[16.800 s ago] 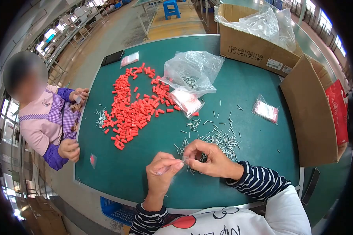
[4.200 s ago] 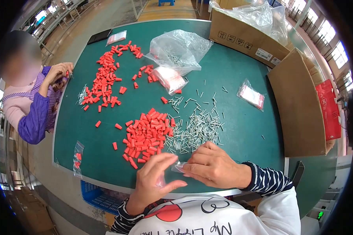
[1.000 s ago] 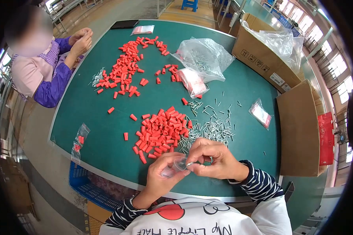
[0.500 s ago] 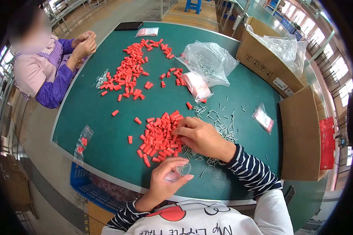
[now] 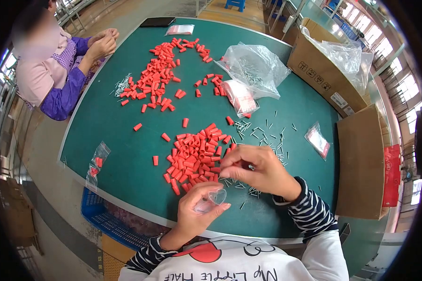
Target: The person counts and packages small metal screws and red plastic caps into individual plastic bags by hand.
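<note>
My left hand (image 5: 194,210) is closed around a small clear plastic bag (image 5: 217,196), whose mouth gapes toward my right hand. Just above the bag, at the right edge of the near pile of red tapered plastic caps (image 5: 192,157), is my right hand (image 5: 260,168). Its fingers are curled and pinched, and a bit of red shows between them, seemingly a red cap. How many it holds is hidden. Loose silver screws (image 5: 279,145) lie beneath and beyond this hand.
Across the table sits a co-worker (image 5: 56,75) near another pile of red caps (image 5: 159,75). A large clear bag of screws (image 5: 253,70) lies at the back. Cardboard boxes (image 5: 361,161) line the right side. A small bag with red caps (image 5: 97,166) lies at left.
My right hand has drawn back from the cap pile toward the right and slightly nearer me. One red cap now lies apart beyond the pile. My left hand keeps holding the bag.
</note>
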Tool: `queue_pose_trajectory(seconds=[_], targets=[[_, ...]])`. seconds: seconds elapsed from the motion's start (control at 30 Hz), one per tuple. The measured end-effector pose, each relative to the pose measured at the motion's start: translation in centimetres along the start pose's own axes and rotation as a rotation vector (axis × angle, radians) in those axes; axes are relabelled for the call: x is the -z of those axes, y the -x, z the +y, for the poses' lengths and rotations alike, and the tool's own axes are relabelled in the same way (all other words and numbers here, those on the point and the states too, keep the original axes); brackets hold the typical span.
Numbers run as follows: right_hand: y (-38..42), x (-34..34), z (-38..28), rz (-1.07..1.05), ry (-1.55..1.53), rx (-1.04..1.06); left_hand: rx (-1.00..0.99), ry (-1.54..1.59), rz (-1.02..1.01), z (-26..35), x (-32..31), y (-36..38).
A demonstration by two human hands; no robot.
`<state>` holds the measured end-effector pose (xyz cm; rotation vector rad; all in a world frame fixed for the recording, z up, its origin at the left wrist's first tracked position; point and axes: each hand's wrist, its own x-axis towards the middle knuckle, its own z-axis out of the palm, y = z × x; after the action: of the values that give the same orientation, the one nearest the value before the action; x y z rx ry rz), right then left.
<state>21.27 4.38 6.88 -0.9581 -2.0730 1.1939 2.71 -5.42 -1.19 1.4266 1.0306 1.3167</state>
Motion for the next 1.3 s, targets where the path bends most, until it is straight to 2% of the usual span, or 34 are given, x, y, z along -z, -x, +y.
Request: queue_pose_trajectory(seconds=[0.07,0.2,0.23,0.33,0.43,0.53,0.57,0.7,0.77,0.87,0.97,1.07,1.17,1.27,1.3], targets=[[1.0,0.0,-1.0,-0.01,-0.051,0.094,0.003,0.023,0.003,0.0,-0.1,0.0],[2.2,-0.2,-3.1,-0.13,-0.116,0.063,0.064,0.08,0.001,-0.4,-0.2,0.4],[2.4,-0.8,-2.2,-0.11,-0.128,0.172,0.041,0.089,-0.002,-0.6,-0.2,0.5],[2.5,-1.0,-3.4,-0.156,-0.182,0.082,0.057,0.096,-0.004,-0.5,-0.4,0.6],[2.6,-1.1,-1.0,0.077,-0.119,0.231,0.049,0.021,-0.02,-0.1,-0.2,0.4],[3.6,-0.3,-0.7,0.021,-0.263,-0.08,0.046,-0.003,-0.023,0.1,-0.1,0.4],[3.7,-0.1,-0.2,-0.016,-0.152,-0.026,0.05,0.004,-0.024,0.2,-0.2,0.3],[4.0,-1.0,0.8,-0.034,-0.058,0.095,-0.032,-0.114,-0.051,0.4,0.0,-0.1],[4.3,-1.2,0.4,-0.069,-0.119,0.02,-0.125,-0.191,-0.061,0.9,0.1,-0.6],[4.4,-1.4,0.5,-0.068,-0.147,0.011,-0.033,-0.152,-0.136,1.4,0.5,-0.4],[4.6,-1.7,0.4,-0.045,-0.193,-0.03,-0.147,-0.24,-0.198,1.2,0.8,-0.8],[4.8,-2.1,0.6,-0.049,-0.323,-0.083,0.022,-0.03,-0.199,1.7,0.4,-0.5],[4.9,-2.3,1.1,-0.016,-0.351,-0.084,0.078,0.099,-0.162,1.6,0.2,-0.6],[5.0,-2.4,1.8,0.083,-0.325,-0.084,0.059,0.011,-0.007,1.9,0.1,-1.2],[5.0,-2.5,2.2,0.121,-0.353,-0.078,0.01,-0.071,-0.023,1.8,0.5,-1.3]])
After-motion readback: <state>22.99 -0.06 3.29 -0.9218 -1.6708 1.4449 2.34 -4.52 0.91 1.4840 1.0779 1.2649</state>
